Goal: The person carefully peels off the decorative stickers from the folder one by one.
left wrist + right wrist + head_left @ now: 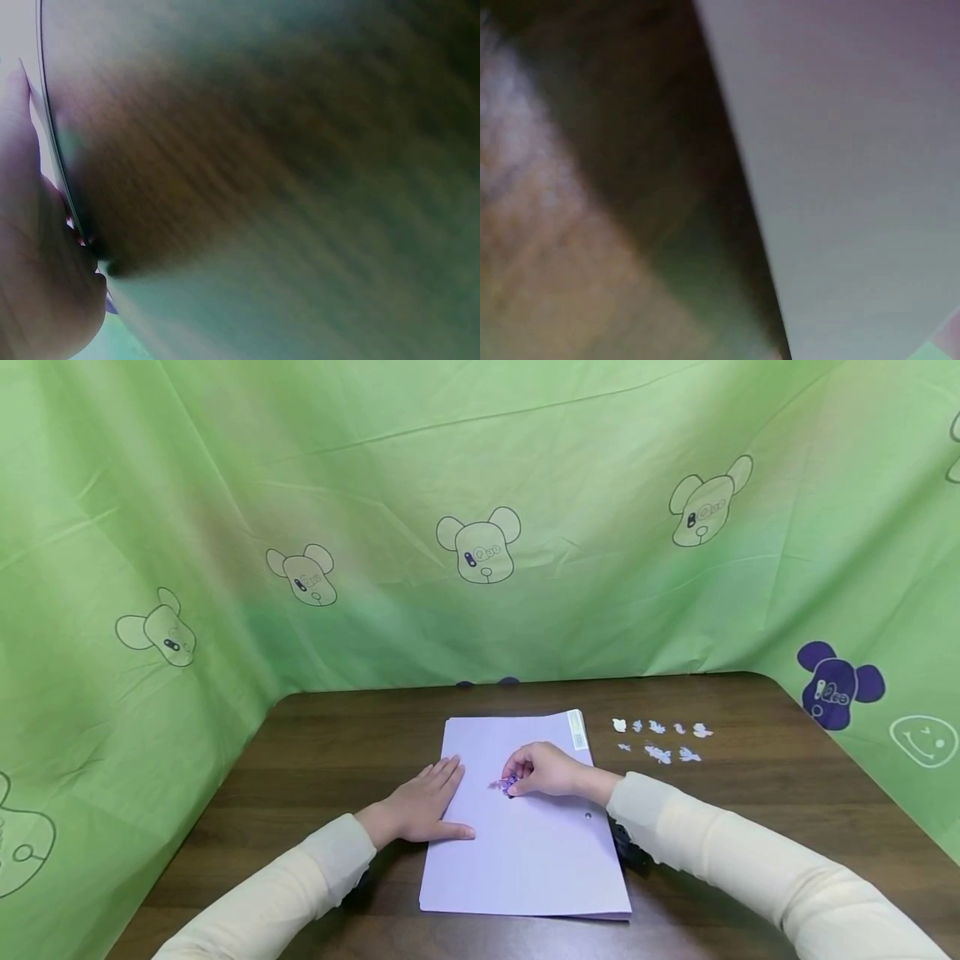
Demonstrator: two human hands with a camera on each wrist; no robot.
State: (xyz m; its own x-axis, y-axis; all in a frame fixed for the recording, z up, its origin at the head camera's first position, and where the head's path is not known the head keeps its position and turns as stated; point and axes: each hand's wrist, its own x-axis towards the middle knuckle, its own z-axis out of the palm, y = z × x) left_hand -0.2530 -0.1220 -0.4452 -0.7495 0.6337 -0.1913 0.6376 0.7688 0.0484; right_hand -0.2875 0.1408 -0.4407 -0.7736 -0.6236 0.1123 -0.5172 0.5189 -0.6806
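Note:
A lavender folder (525,860) lies on the brown table, its edge also filling the right of the right wrist view as a grey-looking panel (855,187). My left hand (420,802) rests on the folder's left edge, fingers extended and thumb spread over the cover. Above the middle of the cover, my right hand (547,768) pinches a small purple cutout (512,782) between thumb and fingers. Whether it is a sticker or plain paper I cannot tell. Part of my left hand (45,285) shows at the side of the left wrist view.
Several small pale cutouts (658,753) lie in two rows on the table (337,752), right of the folder. A white label (577,729) sits at the folder's upper right corner. Behind the table hangs a green cloth (390,635) printed with cartoon heads.

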